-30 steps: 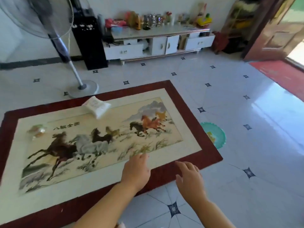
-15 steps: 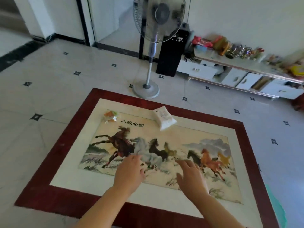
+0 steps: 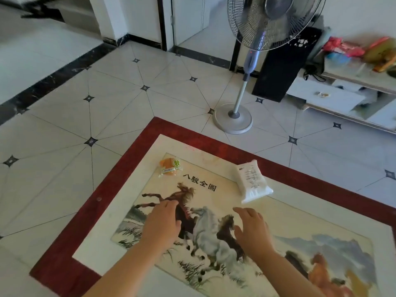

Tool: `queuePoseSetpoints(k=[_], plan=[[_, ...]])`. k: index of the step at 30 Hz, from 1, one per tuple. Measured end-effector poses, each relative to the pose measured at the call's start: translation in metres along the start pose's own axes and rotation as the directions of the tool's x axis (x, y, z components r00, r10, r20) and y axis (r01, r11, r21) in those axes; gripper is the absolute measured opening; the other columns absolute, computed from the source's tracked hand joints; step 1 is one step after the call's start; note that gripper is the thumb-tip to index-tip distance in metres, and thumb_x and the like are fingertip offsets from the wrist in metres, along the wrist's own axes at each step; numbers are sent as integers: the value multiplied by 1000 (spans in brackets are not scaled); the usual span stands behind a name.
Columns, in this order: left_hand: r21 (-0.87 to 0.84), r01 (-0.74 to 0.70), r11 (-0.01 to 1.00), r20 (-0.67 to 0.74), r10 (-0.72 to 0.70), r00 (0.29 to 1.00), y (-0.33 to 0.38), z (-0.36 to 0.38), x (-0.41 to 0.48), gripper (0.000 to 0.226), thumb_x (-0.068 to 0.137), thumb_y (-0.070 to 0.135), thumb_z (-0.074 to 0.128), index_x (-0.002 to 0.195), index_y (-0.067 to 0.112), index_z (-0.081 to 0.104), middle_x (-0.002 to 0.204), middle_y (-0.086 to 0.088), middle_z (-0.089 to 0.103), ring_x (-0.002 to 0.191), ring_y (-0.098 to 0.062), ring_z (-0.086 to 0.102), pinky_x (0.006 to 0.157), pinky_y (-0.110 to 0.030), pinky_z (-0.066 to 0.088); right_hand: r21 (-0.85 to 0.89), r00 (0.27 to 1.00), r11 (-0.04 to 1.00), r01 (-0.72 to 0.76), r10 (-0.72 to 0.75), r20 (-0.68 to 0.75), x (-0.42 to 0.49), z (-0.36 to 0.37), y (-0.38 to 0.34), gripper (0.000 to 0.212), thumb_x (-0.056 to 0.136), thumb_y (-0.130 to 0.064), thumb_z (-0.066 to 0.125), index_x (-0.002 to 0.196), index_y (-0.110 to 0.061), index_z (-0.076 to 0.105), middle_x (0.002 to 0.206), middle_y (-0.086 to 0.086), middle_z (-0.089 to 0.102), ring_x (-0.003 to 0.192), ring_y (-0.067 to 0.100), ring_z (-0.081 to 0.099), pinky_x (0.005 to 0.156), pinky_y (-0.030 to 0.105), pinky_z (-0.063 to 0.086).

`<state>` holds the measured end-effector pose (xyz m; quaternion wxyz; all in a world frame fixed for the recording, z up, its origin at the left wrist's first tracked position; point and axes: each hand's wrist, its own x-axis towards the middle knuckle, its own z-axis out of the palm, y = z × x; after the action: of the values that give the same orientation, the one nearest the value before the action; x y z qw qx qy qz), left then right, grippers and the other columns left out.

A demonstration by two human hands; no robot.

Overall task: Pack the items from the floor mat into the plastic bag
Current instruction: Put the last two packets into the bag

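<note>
Over the mat (image 3: 64, 266), left hand (image 3: 161, 224) and right hand (image 3: 251, 229) hover empty, fingers spread.

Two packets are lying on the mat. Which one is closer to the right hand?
The white packet, lying just beyond the right hand. The orange snack packet lies farther off, nearer the left hand.

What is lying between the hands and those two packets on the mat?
Nothing visible. Only bare mat separates the left hand from the orange snack packet, and the right hand from the white packet. Both hands are empty.
</note>
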<state>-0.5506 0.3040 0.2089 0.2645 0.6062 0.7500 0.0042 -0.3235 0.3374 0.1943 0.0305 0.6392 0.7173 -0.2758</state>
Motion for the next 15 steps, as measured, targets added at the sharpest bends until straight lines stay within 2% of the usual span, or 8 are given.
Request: queuePoseSetpoints(k=[5,10,13,15], plan=[[2,51,999,34,-51,998,-13,7,77,57,91,27,54,142,18,30,142,-1,38,130,-17,39,107,-30,36,-26,992,993,-111,113,54,75,4,31,52,90,-23,52,139,-27,35,142,0,40,129,21,38,107,35,33],[92,24,995,73,-31,997,-33,22,165,68,89,27,58,144,15,22,144,-6,35,131,-22,38,108,-32,34,-38,978,979,-198,200,53,153,15,57,59,87,-27,58,141,-23,34,143,6,39,126,26,43,102,39,41],[110,16,994,63,-23,998,-48,30,211,80,85,25,64,147,15,14,145,-8,32,130,-26,38,106,-37,37,-102,969,966,-239,244,32,194,20,75,73,85,-36,62,146,-27,22,151,7,25,134,30,33,104,45,37],[133,12,991,71,-22,997,-61,38,242,90,81,25,68,148,16,8,149,-9,23,133,-29,32,107,-42,37,-166,960,947,-274,280,14,222,25,88,82,84,-43,62,147,-30,12,155,9,11,138,33,22,107,50,32]])
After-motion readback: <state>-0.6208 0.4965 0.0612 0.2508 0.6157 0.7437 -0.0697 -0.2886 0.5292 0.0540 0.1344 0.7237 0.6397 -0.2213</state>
